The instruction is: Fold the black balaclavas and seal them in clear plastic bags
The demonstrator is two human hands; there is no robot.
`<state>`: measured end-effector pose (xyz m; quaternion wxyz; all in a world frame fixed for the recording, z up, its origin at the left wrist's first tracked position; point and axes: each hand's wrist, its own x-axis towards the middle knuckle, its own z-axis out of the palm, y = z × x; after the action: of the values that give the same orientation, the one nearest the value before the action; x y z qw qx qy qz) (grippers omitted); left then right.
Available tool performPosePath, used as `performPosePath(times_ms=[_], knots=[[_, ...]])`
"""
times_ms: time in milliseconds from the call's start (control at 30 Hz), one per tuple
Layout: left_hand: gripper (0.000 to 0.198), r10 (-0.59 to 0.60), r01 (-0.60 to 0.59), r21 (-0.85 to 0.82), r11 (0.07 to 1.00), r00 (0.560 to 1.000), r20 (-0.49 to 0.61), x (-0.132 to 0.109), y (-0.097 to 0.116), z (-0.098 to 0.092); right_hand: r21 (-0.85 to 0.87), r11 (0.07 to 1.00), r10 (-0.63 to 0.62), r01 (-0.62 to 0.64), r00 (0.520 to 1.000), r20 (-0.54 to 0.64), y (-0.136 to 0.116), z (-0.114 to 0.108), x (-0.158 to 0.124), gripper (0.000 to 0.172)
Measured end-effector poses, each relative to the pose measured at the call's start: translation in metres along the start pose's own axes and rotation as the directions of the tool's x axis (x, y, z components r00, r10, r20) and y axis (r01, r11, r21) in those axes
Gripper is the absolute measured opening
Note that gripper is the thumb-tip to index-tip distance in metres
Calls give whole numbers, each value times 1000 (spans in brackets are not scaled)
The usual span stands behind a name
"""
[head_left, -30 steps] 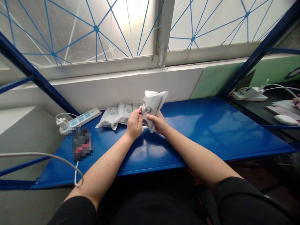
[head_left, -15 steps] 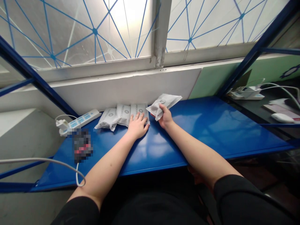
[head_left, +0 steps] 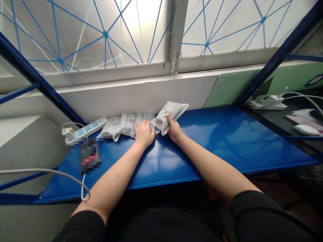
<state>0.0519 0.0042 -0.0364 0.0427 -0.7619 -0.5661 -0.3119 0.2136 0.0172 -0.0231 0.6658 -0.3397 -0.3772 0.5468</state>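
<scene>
Three pale grey printed packets lie side by side at the back left of the blue table (head_left: 214,141): a left one (head_left: 111,127), a middle one (head_left: 128,124) and a right one (head_left: 145,116). My left hand (head_left: 144,134) rests on the right packet, fingers slightly apart. In my right hand (head_left: 174,129) is a fourth packet (head_left: 169,114), pinched between thumb and fingers and tilted above the table, close beside the right packet.
A white power strip (head_left: 88,130) with a plugged-in charger lies at the back left, and a pixelated dark object (head_left: 89,156) in front of it. A white cable loops near my left forearm. Blue frame bars rise at both ends.
The row of packets has shifted slightly left with my left hand on it. My right hand has brought its packet a little left and lower.
</scene>
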Motion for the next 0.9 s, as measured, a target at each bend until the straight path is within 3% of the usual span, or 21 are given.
performPosePath(times_ms=[133, 233, 333, 433, 500, 600, 667, 733, 800, 900], knots=[[83, 139, -144, -62, 988, 987, -85, 1, 2, -11, -30, 991, 136, -133, 980, 145, -3, 4, -8, 64], [76, 245, -245, -46, 968, 969, -10, 2, 2, -16, -71, 978, 210, -198, 931, 298, -1, 4, -13, 67], [65, 214, -215, -73, 974, 977, -22, 4, -5, -13, -261, 953, 236, -151, 914, 331, 6, 1, -12, 67], [60, 123, -128, -94, 987, 991, -58, 8, -16, -9, -536, 841, 51, 75, 975, 216, 10, -4, -9, 58], [57, 80, -87, -108, 990, 995, -64, 10, -23, -5, -659, 707, -176, 256, 967, 187, 7, -6, -9, 60], [52, 101, -110, -149, 983, 993, -68, 11, -28, 0, -711, 479, -425, 514, 845, 325, -3, -8, -12, 61], [49, 160, -170, -182, 968, 985, -68, 11, -28, 3, -695, 319, -491, 645, 739, 461, -10, -8, -15, 40], [46, 227, -237, -202, 950, 971, -72, 10, -25, 5, -666, 205, -492, 718, 663, 564, -13, -8, -16, 16], [48, 273, -290, -195, 937, 956, -108, 8, -21, 5, -643, 157, -474, 750, 628, 617, -14, -9, -15, 13], [52, 306, -346, -180, 921, 927, -216, 6, -14, 0, -637, 152, -470, 755, 623, 626, -12, -10, -12, 16]])
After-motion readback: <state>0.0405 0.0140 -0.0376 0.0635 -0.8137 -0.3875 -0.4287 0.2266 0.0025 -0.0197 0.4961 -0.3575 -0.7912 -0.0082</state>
